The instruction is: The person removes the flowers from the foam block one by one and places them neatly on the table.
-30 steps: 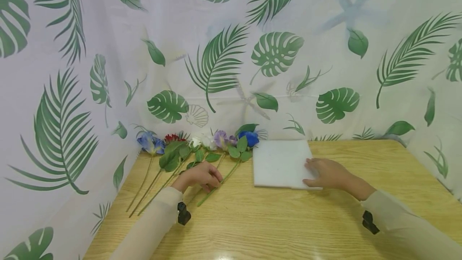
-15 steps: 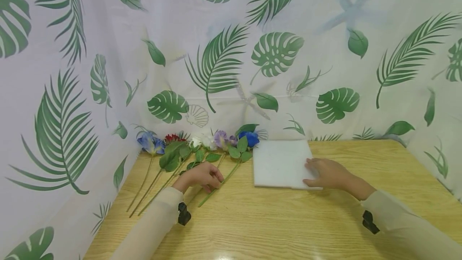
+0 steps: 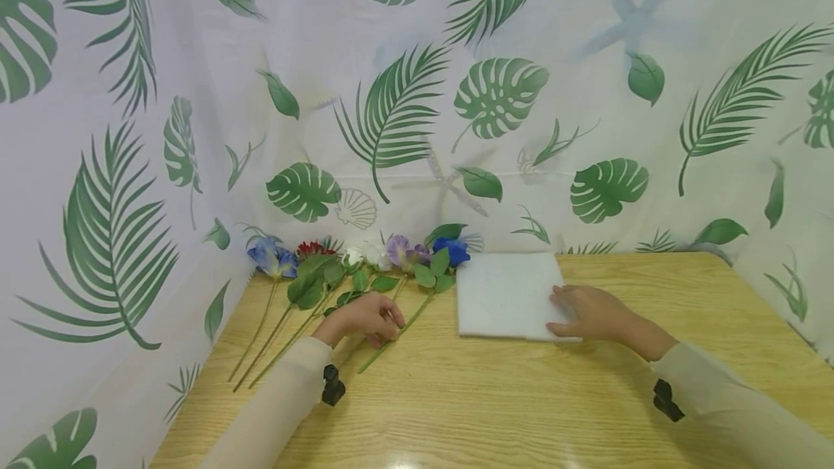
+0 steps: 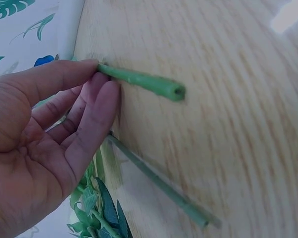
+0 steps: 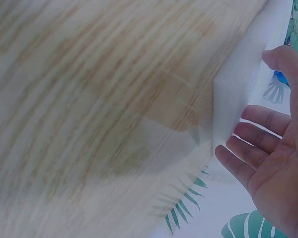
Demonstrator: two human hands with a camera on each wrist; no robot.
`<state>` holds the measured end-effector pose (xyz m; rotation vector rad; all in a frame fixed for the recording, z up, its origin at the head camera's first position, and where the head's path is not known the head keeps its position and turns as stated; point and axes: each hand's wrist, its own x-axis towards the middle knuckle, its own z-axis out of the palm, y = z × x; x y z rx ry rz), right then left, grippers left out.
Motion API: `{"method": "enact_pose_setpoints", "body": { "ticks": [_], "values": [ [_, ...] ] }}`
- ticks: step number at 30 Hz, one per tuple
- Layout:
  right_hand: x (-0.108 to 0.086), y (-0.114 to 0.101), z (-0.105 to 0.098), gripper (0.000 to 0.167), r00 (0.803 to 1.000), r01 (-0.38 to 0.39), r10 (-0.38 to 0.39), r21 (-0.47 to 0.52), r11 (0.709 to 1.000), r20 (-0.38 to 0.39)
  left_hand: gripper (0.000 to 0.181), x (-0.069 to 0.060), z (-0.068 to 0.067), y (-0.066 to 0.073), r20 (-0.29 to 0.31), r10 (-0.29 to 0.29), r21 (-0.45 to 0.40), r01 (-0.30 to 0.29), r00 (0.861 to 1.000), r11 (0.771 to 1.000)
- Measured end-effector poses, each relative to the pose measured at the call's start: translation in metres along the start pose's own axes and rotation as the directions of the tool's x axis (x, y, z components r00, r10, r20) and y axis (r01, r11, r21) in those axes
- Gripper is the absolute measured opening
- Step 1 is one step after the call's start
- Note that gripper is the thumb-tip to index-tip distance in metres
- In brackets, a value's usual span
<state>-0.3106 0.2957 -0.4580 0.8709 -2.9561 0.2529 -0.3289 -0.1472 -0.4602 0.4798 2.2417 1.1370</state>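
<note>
My left hand (image 3: 366, 315) pinches the green stem of a blue rose (image 3: 452, 250) between thumb and fingers; in the left wrist view the stem's cut end (image 4: 171, 90) sticks out past the fingertips. Beneath it, another flower's stem (image 4: 161, 183) lies on the table. My right hand (image 3: 596, 312) rests at the right edge of a white foam sheet (image 3: 504, 295), thumb and fingertips touching it. In the right wrist view those fingers (image 5: 258, 131) are loosely extended along the foam's side.
Left of the blue rose lie a purple flower (image 3: 400, 252), white flowers (image 3: 366, 256), a red flower (image 3: 313, 249) and a light blue flower (image 3: 272, 258), stems toward the front of the wooden table (image 3: 495, 404). A leaf-patterned curtain (image 3: 417, 93) hangs behind.
The blue rose's head has shifted very slightly to the right, and my left hand with it. My right hand and the foam sheet have stayed in place.
</note>
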Motion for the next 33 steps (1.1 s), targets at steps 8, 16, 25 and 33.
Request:
{"method": "enact_pose_setpoints", "body": {
  "ticks": [8, 16, 25, 33],
  "values": [
    [0.001, -0.001, 0.001, 0.064, 1.0, 0.006, -0.006, 0.006, 1.0, -0.01, 0.02, 0.001, -0.001, -0.001, 0.004, 0.0, 0.005, 0.0, 1.0, 1.0],
    [0.002, 0.001, 0.0, 0.065, 1.0, -0.001, 0.001, 0.009, 1.0, 0.0, 0.021, 0.004, -0.001, -0.002, 0.008, -0.008, -0.012, 0.009, 1.0, 1.0],
    [0.005, 0.003, -0.004, 0.068, 0.996, -0.05, 0.045, 0.061, 0.997, 0.078, 0.024, 0.003, -0.003, 0.002, -0.008, -0.018, -0.005, 0.018, 1.0, 1.0],
    [0.014, 0.001, -0.015, 0.062, 0.996, -0.09, 0.086, 0.145, 0.985, 0.036, 0.035, 0.011, -0.004, 0.008, -0.066, 0.075, 0.014, -0.074, 0.995, 0.997]
  ]
}}
